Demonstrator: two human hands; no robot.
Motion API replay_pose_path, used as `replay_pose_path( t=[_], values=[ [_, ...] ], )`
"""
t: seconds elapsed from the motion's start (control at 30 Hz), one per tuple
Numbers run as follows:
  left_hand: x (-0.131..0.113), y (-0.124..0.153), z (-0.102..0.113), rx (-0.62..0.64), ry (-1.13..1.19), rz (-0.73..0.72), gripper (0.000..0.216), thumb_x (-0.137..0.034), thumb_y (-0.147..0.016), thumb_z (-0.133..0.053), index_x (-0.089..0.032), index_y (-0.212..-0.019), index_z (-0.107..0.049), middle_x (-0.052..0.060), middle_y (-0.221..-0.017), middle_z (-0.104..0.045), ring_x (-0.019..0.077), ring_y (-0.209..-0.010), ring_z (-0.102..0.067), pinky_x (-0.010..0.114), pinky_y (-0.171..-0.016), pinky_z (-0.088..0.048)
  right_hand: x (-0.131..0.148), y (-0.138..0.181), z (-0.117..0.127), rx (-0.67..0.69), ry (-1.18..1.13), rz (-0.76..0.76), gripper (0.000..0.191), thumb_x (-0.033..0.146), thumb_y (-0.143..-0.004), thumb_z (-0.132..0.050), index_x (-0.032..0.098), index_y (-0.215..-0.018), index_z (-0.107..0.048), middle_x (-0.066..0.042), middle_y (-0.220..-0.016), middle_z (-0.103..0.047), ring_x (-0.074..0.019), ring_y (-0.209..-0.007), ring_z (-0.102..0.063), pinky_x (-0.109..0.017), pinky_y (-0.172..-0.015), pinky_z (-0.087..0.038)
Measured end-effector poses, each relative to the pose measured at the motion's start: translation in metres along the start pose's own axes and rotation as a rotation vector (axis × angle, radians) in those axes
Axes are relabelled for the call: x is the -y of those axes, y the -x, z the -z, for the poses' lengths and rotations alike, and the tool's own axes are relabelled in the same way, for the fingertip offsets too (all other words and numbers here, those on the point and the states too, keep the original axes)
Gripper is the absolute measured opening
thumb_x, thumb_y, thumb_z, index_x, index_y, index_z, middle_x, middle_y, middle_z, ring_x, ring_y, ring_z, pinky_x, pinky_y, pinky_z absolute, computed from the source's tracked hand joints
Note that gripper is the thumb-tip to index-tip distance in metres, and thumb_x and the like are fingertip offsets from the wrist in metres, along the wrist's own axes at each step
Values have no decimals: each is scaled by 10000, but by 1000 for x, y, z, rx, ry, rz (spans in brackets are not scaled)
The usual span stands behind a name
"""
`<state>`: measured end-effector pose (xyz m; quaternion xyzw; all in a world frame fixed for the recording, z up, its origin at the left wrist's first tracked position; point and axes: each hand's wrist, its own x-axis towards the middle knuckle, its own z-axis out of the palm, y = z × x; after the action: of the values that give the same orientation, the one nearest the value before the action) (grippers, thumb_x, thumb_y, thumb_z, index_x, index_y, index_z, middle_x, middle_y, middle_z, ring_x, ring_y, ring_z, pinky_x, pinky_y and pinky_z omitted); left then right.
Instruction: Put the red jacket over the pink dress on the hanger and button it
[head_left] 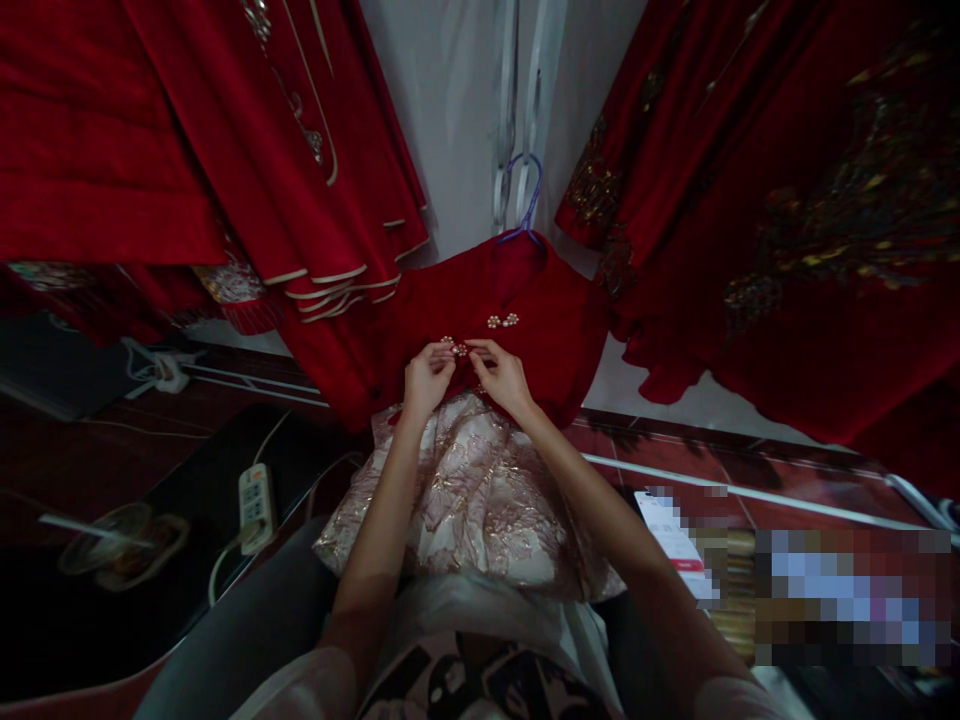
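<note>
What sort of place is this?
Possibly a clothing shop or workroom: ornate red fabric garments hang either side, and a red cloth top with pearly fasteners hangs on a purple plastic hanger.

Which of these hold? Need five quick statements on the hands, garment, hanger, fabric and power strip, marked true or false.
1. The left hand and right hand are at a beaded fastener on the red garment. True.
2. The hanger is yellow. False: the hanger is bluish purple.
3. The fabric between the forearms is plain black. False: the fabric is pale with a shiny pattern.
4. The power strip is on the person's left. True.
5. The red garment lies on the floor. False: the red garment hangs from the hanger.
</note>
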<state>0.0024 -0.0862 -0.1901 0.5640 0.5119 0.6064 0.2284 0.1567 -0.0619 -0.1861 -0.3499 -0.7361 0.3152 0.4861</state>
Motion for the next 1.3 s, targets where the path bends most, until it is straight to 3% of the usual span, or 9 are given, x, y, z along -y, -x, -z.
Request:
replay_pose_path(
  t=[0.17,0.3,0.4,0.5,0.67,0.87,1.0,1.13,1.3],
  values=[
    [30,44,7,61,-197,-137,700,-224,-668,-726,-198,-1324,-483,129,-1327,-517,253,-1271,-474,427,-1103,-349,-23,34,24,20,-53,-93,235,308,-870,-535,201,-1066,-607,-61,-1040,-695,-141,-920,-669,-280,-779,-543],
    [56,59,23,111,-239,-16,524,-275,-735,-689,-248,-1247,-581,95,-1270,-591,260,-1201,-547,436,-1069,-380,-46,46,27,52,75,-177,255,334,-811,-614,184,-1016,-607,-49,-890,-691,-141,-803,-653,-299,-768,-526],
    [46,55,33,98,-306,29,309,-272,-794,-632,-274,-1098,-688,80,-1102,-687,259,-1019,-640,415,-985,-446,-56,50,20,139,128,-205,292,375,-770,-663,182,-976,-585,-45,-865,-669,-140,-762,-625,-283,-715,-511],
    [8,54,36,79,-448,19,239,-234,-809,-597,-269,-999,-737,71,-959,-716,249,-867,-660,385,-913,-476,-57,53,16,204,153,-198,282,357,-761,-664,183,-953,-552,-10,-761,-637,-130,-690,-592,-252,-639,-475],
    [-41,74,15,80,-458,-122,311,-232,-867,-518,-268,-1123,-690,56,-1008,-662,207,-917,-621,327,-916,-460,-54,51,28,286,108,-242,268,357,-757,-658,182,-931,-554,2,-737,-647,-109,-605,-580,-219,-554,-429],
    [-5,118,-27,418,-676,-80,514,-187,-842,-523,-161,-1355,-493,136,-1098,-577,261,-1057,-560,405,-953,-460,-42,44,72,253,95,-301,366,437,-665,-747,164,-880,-633,-19,-741,-657,-127,-664,-613,-247,-628,-471],
    [10,130,-36,317,-538,-49,439,-104,-897,-353,-164,-1326,-426,118,-1138,-589,200,-1064,-580,360,-955,-467,-8,47,89,359,-67,-338,366,432,-641,-775,166,-850,-635,-8,-745,-641,-106,-654,-593,-239,-621,-480],
    [16,118,-30,62,-444,-18,284,-117,-867,-439,-165,-1145,-471,103,-1067,-559,167,-884,-605,314,-836,-508,17,50,77,515,-269,-412,382,401,-624,-797,177,-853,-589,26,-679,-596,-92,-571,-556,-210,-492,-469],
    [19,88,-17,4,-667,-47,287,-151,-796,-567,-197,-1071,-500,107,-1090,-545,240,-997,-579,356,-832,-497,11,50,48,425,-294,-346,355,393,-657,-779,159,-859,-605,19,-674,-612,-92,-566,-577,-221,-525,-508]
  ],
)
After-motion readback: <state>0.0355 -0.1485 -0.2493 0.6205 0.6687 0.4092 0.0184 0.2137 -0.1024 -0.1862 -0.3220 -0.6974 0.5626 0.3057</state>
